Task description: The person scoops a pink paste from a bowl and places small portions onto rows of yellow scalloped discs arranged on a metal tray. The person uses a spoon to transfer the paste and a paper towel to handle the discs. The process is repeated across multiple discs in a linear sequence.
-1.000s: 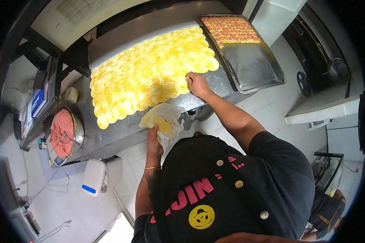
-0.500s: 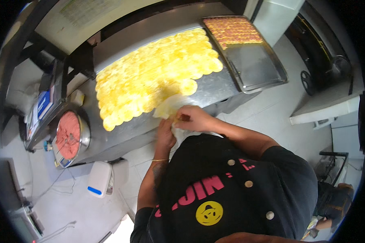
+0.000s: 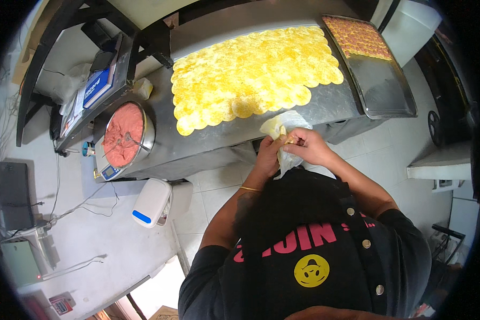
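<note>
Close to my body, at the table's near edge, both hands meet over a crumpled translucent plastic bag. My left hand is closed on its left side, fingers pinched together. From the right, my right hand is closed on the same bunched plastic. Something pale yellow shows at the fingers; whether it lies inside the bag I cannot tell. Just beyond lie many thin yellow dough rounds, overlapping in a wide sheet dusted with white powder.
Left of the rounds, a metal bowl of pink minced meat with a spoon stands on a scale. At right lies a metal tray, its far half filled with rows of reddish-topped pieces. A white lidded bin stands below the table.
The view has swung, so the table contents sit farther right and higher. Both hands remain together on the bag. The yellow stuff between the fingers shows more plainly.
</note>
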Tool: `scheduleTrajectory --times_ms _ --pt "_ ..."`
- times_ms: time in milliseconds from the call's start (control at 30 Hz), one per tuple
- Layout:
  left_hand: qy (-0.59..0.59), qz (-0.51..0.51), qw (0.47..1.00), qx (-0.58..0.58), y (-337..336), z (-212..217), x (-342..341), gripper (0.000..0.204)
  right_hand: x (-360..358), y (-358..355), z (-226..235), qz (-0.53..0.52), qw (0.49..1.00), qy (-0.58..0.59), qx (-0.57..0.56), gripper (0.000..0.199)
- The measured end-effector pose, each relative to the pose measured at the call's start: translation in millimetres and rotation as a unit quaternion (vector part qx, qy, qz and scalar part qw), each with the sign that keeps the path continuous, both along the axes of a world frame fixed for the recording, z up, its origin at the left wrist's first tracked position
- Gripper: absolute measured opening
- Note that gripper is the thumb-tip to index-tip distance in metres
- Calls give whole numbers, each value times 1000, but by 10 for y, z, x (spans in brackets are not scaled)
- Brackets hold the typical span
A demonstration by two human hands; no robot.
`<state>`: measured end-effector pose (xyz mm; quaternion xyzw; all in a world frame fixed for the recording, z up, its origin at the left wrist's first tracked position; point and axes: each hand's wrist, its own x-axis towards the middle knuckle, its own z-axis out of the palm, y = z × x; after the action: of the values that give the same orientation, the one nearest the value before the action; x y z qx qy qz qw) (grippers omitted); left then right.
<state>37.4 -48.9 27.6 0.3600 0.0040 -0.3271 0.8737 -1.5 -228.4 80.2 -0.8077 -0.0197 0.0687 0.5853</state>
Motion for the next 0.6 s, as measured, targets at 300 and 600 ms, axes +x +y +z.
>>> scheduleTrajectory --times_ms 300,600 --pt "10 9 1000 -17 331 -71 -91 33 -83 324 54 18 1000 13 20 20" --pt "-21 31 998 58 449 14 -166 36 -182 532 39 18 990 -96 -102 15"
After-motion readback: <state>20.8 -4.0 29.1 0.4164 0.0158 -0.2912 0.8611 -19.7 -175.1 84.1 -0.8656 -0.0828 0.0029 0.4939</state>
